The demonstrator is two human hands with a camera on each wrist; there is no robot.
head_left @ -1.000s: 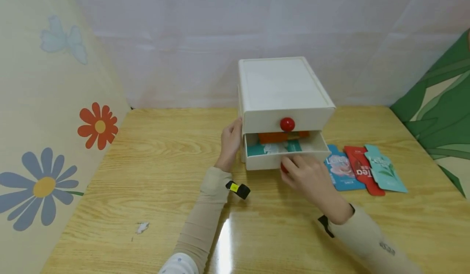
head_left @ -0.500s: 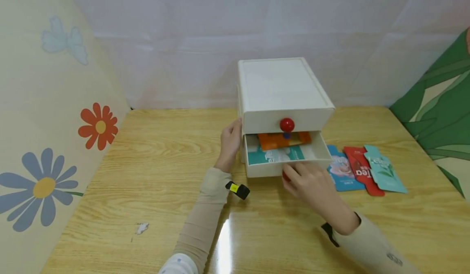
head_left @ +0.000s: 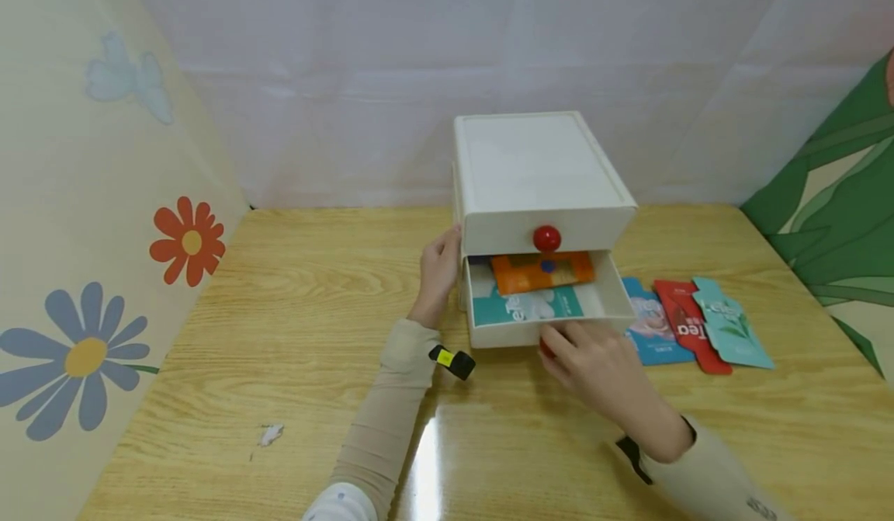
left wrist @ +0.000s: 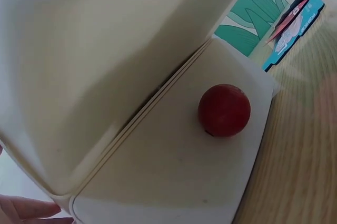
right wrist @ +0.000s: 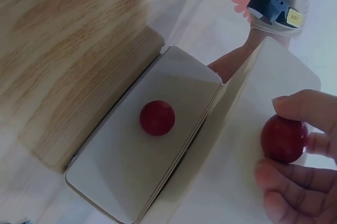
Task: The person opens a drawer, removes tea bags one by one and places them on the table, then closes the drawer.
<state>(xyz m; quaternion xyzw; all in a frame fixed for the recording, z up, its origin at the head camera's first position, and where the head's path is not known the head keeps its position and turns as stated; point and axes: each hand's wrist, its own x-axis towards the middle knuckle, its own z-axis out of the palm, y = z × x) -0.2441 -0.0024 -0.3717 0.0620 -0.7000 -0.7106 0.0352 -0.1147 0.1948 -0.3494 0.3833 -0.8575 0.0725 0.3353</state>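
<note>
A white drawer cabinet [head_left: 534, 160] stands on the table, its middle drawer [head_left: 504, 338] pulled well out. My right hand [head_left: 594, 362] pinches that drawer's round red knob [right wrist: 284, 139] between thumb and fingers. Against the cabinet's left side rests my left hand [head_left: 438, 272], whose fingers [left wrist: 31, 208] show at the edge in the left wrist view. Inside the drawer lie an orange packet [head_left: 520, 279] and, in front of it, a teal packet [head_left: 492, 310] with white print. The bottom drawer [right wrist: 126, 155], seen in both wrist views, is closed and has its own red knob [left wrist: 225, 110].
Right of the cabinet, a blue packet [head_left: 656, 331], a red packet [head_left: 687, 327] and a light teal packet [head_left: 733, 323] overlap on the wooden table [head_left: 314, 311]. A pale curtain [head_left: 349, 78] hangs behind. Flower-painted panels [head_left: 70, 234] stand at the left.
The middle drawer has slid farther out toward me, the right hand moving with its knob. More of the orange and teal packets shows. The left hand has stayed at the cabinet's side.
</note>
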